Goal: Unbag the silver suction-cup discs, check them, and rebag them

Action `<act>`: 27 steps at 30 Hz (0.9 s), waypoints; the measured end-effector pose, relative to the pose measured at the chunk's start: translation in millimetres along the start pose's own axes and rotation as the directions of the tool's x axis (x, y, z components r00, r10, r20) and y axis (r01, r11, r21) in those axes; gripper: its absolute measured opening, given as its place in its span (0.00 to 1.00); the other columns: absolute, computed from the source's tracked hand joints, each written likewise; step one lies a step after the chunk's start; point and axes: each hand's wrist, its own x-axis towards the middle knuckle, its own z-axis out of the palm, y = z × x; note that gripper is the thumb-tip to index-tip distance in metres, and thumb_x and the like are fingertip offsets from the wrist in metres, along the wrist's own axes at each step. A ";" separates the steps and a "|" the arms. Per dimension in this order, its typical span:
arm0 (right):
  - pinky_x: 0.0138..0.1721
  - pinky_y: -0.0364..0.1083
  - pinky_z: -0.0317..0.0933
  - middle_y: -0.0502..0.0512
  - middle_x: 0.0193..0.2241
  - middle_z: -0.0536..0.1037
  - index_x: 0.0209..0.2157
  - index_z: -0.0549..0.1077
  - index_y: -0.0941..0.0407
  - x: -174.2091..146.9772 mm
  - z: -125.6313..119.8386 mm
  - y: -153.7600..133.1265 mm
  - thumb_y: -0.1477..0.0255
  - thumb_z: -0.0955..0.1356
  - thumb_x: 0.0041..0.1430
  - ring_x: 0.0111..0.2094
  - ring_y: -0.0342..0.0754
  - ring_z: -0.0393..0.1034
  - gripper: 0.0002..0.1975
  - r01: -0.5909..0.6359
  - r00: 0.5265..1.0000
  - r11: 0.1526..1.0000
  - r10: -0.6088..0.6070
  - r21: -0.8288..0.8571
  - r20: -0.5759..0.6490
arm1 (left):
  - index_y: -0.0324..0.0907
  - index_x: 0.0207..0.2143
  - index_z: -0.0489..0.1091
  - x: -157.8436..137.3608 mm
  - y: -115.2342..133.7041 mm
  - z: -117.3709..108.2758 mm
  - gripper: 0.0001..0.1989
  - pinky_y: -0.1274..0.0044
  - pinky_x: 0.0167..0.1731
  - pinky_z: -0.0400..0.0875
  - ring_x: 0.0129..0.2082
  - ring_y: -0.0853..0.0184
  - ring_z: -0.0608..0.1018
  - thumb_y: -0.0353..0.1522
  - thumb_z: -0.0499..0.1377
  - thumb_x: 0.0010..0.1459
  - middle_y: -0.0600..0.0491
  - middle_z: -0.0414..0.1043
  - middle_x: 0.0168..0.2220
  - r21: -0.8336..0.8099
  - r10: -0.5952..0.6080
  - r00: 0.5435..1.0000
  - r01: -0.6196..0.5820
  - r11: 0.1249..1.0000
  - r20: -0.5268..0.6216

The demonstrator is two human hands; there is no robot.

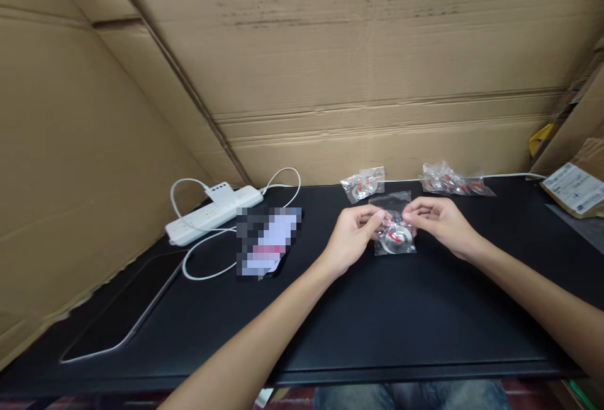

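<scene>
A clear plastic bag (381,250) hangs between my two hands, just above the black table. Inside it lies a round silvery disc (400,241) with a red piece across its middle. My left hand (355,234) pinches the bag's left side with thumb and fingers. On the other side, my right hand (441,224) grips the upper right part of the bag between thumb and fingertips. Behind my left hand rests a similar small bag (363,185) with a silvery and red item. Farther right is a heap of such bags (453,182).
A white power strip (189,224) with white cables is at the left, near a dark tablet (127,306) and a phone with a blurred-out screen (271,243). Cardboard walls (368,51) enclose the table (401,322). A labelled brown package (578,190) lies at the right.
</scene>
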 end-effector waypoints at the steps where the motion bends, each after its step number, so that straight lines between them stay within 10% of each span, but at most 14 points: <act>1: 0.29 0.46 0.68 0.51 0.24 0.77 0.31 0.76 0.57 -0.1 0.0 0.0 0.62 0.75 0.52 0.24 0.43 0.70 0.13 0.004 1.000 1.000 -0.004 0.018 -0.015 | 0.38 0.38 0.77 0.0 0.9 0.1 0.13 0.75 0.33 0.75 0.35 0.65 0.80 0.39 0.60 0.61 0.46 0.79 0.36 -0.003 0.002 1.000 -0.002 1.000 0.007; 19: 0.22 0.44 0.65 0.51 0.28 0.78 0.46 0.78 0.52 -4.0 3.0 -5.1 0.71 0.73 0.56 0.23 0.42 0.69 0.14 0.166 0.985 0.986 -0.165 0.030 -0.048 | 0.38 0.41 0.75 -1.2 11.9 -2.7 0.10 0.74 0.32 0.75 0.30 0.67 0.78 0.34 0.61 0.59 0.50 0.76 0.30 -0.019 0.118 0.993 -0.118 0.993 -0.013; 27: 0.23 0.44 0.64 0.52 0.28 0.77 0.35 0.83 0.53 -6.2 4.0 -9.4 0.72 0.73 0.56 0.23 0.42 0.68 0.05 0.179 0.983 0.969 -0.168 0.172 -0.073 | 0.41 0.38 0.72 -1.9 19.7 -5.1 0.05 0.79 0.28 0.72 0.27 0.71 0.75 0.30 0.62 0.58 0.55 0.71 0.27 -0.207 0.143 0.990 -0.143 0.968 -0.014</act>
